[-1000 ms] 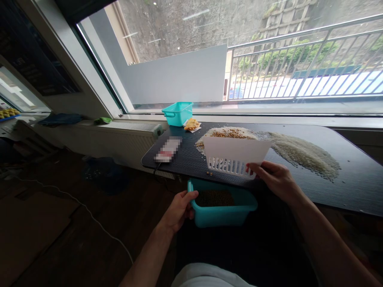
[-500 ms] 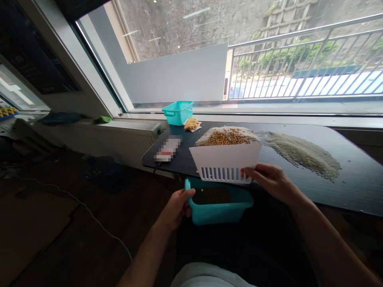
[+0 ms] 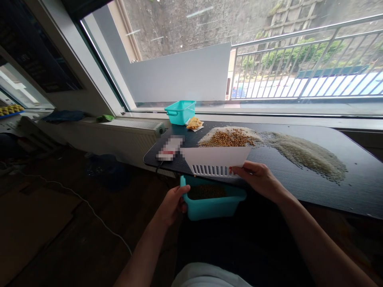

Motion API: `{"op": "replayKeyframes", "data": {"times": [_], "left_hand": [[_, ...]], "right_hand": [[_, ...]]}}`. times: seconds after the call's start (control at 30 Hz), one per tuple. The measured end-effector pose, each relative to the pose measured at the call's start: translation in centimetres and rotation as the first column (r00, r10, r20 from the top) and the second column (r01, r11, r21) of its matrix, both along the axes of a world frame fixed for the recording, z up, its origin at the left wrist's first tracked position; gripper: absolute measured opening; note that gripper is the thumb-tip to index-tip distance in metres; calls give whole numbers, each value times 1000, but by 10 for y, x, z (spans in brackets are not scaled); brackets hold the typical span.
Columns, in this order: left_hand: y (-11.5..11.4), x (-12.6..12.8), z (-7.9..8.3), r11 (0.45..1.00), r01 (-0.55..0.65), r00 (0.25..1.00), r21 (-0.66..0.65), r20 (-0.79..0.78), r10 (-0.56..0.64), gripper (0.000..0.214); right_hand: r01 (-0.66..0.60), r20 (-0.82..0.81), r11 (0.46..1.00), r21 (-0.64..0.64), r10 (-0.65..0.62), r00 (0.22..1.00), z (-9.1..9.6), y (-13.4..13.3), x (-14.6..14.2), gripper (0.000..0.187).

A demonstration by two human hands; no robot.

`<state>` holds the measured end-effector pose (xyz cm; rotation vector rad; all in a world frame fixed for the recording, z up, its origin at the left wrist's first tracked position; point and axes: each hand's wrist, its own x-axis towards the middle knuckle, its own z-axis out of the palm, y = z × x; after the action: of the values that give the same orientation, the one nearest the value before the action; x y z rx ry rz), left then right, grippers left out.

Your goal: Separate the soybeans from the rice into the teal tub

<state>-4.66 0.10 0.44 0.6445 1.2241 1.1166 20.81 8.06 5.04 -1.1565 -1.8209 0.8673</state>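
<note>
Two hands, a teal tub (image 3: 213,206) and a white slotted scoop (image 3: 217,158) at the counter (image 3: 299,189) edge.
The left hand (image 3: 171,204) curls its fingers (image 3: 183,190) round the tub's left rim; the right hand (image 3: 257,181) pinches the scoop's lower right corner in its fingers (image 3: 239,170), holding it tilted just above the tub. The tub, with brown beans (image 3: 206,192) inside, hangs just below the counter's front edge. Behind the tub lie a bean heap (image 3: 229,138) and rice (image 3: 305,153), further right.

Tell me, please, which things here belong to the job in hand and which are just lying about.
In hand: left hand holding the teal tub of beans at the table edge; right hand holding the white slotted scoop; bean pile; rice.
Lying about: second teal tub; yellow snack; green cloth.
</note>
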Motion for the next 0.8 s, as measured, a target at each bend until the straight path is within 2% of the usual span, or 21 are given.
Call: {"op": "replayKeyframes", "data": {"times": [0.1, 0.27, 0.4, 0.5, 0.57, 0.7, 0.8], "left_hand": [[0, -1, -2, 1000, 24, 1000, 12, 9, -24, 45], [0, 7, -5, 998, 57, 998, 23, 16, -57, 45], [-1, 17, -8, 997, 79, 996, 6, 34, -79, 44], [-2, 24, -10, 994, 108, 993, -8, 39, -108, 44], [-2, 28, -11, 993, 115, 993, -17, 32, -115, 45], [-2, 32, -12, 994, 103, 995, -41, 5, -103, 44], [-2, 34, -15, 994, 97, 995, -43, -5, -97, 44]], "right_hand": [[52, -29, 999, 12, -52, 998, -2, -9, 11, 42], [209, -9, 977, 27, -209, 978, -10, -19, 36, 37], [404, 10, 912, 68, -406, 914, -12, -21, 62, 31], [507, -31, 859, 67, -506, 862, -10, -20, 72, 31], [508, -67, 860, 52, -505, 860, -8, -19, 70, 31], [413, -80, 910, 29, -410, 909, -9, -16, 52, 30], [370, -66, 929, 14, -368, 927, -8, -13, 39, 31]]}}
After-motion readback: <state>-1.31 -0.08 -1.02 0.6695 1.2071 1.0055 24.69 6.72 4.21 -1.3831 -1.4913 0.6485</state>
